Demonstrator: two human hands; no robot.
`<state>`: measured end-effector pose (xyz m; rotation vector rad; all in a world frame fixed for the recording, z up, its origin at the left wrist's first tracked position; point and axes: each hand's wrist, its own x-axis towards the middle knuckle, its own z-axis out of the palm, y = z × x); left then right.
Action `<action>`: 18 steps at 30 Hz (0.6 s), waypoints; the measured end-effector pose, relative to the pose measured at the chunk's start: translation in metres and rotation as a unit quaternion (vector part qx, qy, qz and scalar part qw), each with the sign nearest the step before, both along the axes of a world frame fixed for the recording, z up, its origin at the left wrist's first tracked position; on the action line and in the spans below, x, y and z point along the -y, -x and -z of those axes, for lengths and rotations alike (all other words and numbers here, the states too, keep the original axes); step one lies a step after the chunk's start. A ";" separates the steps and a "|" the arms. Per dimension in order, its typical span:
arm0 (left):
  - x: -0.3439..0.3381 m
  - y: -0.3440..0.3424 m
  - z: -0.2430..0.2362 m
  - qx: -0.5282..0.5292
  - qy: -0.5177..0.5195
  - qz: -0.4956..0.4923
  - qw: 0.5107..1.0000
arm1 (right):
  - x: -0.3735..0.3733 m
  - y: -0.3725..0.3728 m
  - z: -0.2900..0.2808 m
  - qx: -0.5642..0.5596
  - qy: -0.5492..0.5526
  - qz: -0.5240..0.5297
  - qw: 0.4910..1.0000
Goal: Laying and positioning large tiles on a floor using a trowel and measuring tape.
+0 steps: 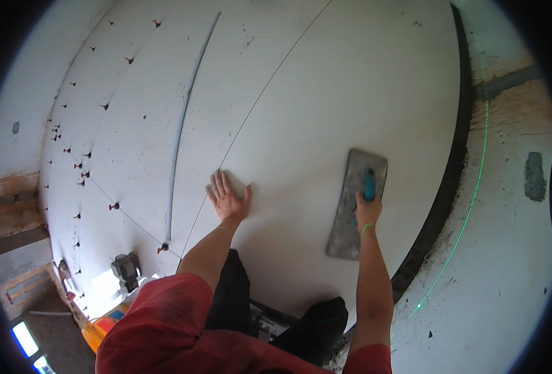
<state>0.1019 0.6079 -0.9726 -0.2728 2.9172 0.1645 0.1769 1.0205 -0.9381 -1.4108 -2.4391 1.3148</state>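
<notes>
My left hand (227,198) lies flat on a large pale tile (301,112), fingers spread, its fingertips by the thin joint line between two tiles. In my right hand (368,210) is the teal handle of a rectangular grey float (347,212). The float's long plate rests against the tile surface, its length running away from me and tilted slightly to the right. My fingers wrap round the handle, and part of the grip is hidden under them.
A long grey strip (187,103) lies left of my left hand. Several red-and-black levelling clips (114,206) stand along joints farther left. A grey device (126,272) sits at lower left. A dark gap (441,209) borders the tile's right edge; a green laser line (475,193) crosses the surface beyond.
</notes>
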 end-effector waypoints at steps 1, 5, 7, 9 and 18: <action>0.014 0.003 -0.001 -0.005 0.006 -0.004 1.000 | 0.014 0.028 -0.020 0.011 0.037 -0.007 0.999; 0.019 0.010 -0.005 -0.017 0.011 -0.012 1.000 | 0.064 -0.015 -0.049 -0.292 0.043 0.018 0.955; 0.009 0.029 0.002 -0.026 -0.004 0.003 1.000 | 0.085 -0.013 -0.041 -0.375 0.031 0.040 0.926; 0.005 0.034 0.005 -0.024 -0.009 -0.001 1.000 | 0.090 -0.005 -0.025 -0.098 -0.104 -0.186 0.972; 0.020 0.023 -0.005 0.015 0.002 -0.014 1.000 | 0.136 0.061 -0.067 -0.231 0.058 -0.243 0.940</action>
